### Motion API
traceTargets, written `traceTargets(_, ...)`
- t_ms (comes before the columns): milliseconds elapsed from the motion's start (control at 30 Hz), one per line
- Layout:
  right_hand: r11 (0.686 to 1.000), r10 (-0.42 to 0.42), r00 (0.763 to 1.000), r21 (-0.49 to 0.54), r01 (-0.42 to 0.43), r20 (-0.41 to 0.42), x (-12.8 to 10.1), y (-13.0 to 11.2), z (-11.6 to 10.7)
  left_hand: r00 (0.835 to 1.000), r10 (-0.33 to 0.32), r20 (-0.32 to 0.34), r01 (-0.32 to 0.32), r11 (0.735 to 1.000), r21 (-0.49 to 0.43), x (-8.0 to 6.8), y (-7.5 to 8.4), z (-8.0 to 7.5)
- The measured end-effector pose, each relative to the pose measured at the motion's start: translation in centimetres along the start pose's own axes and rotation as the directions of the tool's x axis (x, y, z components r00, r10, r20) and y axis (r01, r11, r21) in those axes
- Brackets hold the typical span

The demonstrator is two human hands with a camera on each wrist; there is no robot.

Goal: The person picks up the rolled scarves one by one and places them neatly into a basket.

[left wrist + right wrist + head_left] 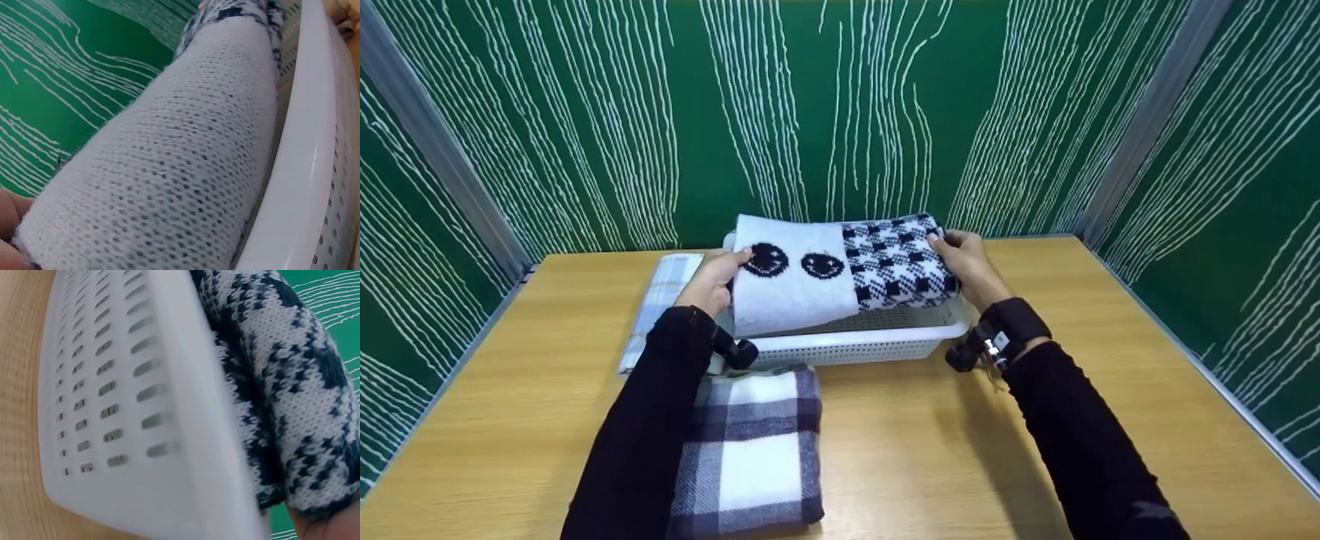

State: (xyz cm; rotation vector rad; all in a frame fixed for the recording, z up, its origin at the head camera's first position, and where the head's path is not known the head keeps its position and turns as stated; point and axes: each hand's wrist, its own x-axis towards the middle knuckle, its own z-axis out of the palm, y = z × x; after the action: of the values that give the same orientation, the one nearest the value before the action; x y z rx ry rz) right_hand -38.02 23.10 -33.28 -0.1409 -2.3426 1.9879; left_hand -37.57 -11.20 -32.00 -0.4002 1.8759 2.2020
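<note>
At centre frame in the head view I see both hands holding a folded knit blanket (840,274) over a white perforated basket (855,346). The blanket is white with two black smiley faces on its left half and a black-and-white check on its right half; it rests across the basket's top, which stands on the wooden table (1110,390). My left hand (712,281) grips the blanket's left end, fingers curled round the edge with the thumb on top. My right hand (969,264) grips the checked right end, fingers wrapped over the fold. In the left wrist view the white knit (185,169) fills the frame beside the basket rim (304,169). In the right wrist view the checked knit (287,394) overhangs the basket's slotted wall (112,399). At lower centre of the head view lies a folded plaid cloth (754,450), just before the basket; a pale checked cloth (660,300) lies to the basket's left, partly under my left arm.
</note>
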Motion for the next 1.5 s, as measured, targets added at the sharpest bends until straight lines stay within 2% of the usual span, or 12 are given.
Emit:
traceTargets(133,0.998,0.028,1.000,-0.058,-0.027,0.014,0.2,0.5,0.2,1.000,-0.028,0.004,0.028,0.998,0.063,0.5,-0.4,-0.1)
traceTargets(333,0.990,0.014,0.999,-0.137,-0.010,0.028,0.7,0.3,0.8,1.000,-0.026,0.002,0.026,0.999,0.038,1.4,-0.8,-0.1)
traceTargets(567,0.981,0.036,0.994,-0.193,-0.016,0.105,0.8,-0.4,1.6,0.998,-0.070,-0.010,0.070,0.997,0.025,0.9,-0.3,-0.1)
traceTargets(700,0.976,0.052,0.990,-0.217,-0.022,0.134,0.6,-0.3,2.1,0.996,-0.086,-0.005,0.086,0.994,0.067,2.3,-0.9,-0.6)
traceTargets(833,0.974,0.045,0.985,-0.225,-0.006,0.169,0.2,0.2,2.6,0.996,-0.083,-0.018,0.084,0.990,0.110,9.2,-3.8,-2.4)
traceTargets(933,0.976,0.019,0.981,-0.215,0.023,0.193,0.0,0.9,2.8,0.997,-0.079,-0.015,0.081,0.985,0.153,13.4,-5.7,-3.2)
traceTargets(1000,0.974,0.005,0.980,-0.225,0.041,0.201,-0.1,1.4,2.8,0.995,-0.103,0.010,0.100,0.980,0.170,12.8,-5.5,-3.0)
traceTargets(1167,0.973,0.037,0.975,-0.232,0.016,0.221,-0.4,1.6,2.6,0.992,-0.122,-0.040,0.128,0.970,0.208,6.4,-3.2,-0.9)
traceTargets(1233,0.976,0.062,0.969,-0.216,-0.009,0.241,-0.5,1.3,2.4,0.996,-0.085,-0.027,0.089,0.978,0.186,6.6,-3.3,-1.2)
traceTargets(1300,0.977,0.086,0.959,-0.211,-0.028,0.270,-0.5,0.9,2.1,1.000,-0.016,0.013,0.014,0.988,0.156,9.4,-4.4,-2.5)
traceTargets(1400,0.972,0.119,0.945,-0.229,-0.049,0.305,-0.9,0.0,1.9,1.000,0.026,0.007,-0.027,0.973,0.228,8.0,-3.8,-2.1)
traceTargets(1500,0.954,0.178,0.939,-0.285,-0.092,0.293,-1.0,-0.5,1.8,0.999,0.008,-0.042,0.006,0.944,0.330,3.0,-1.9,-0.3)
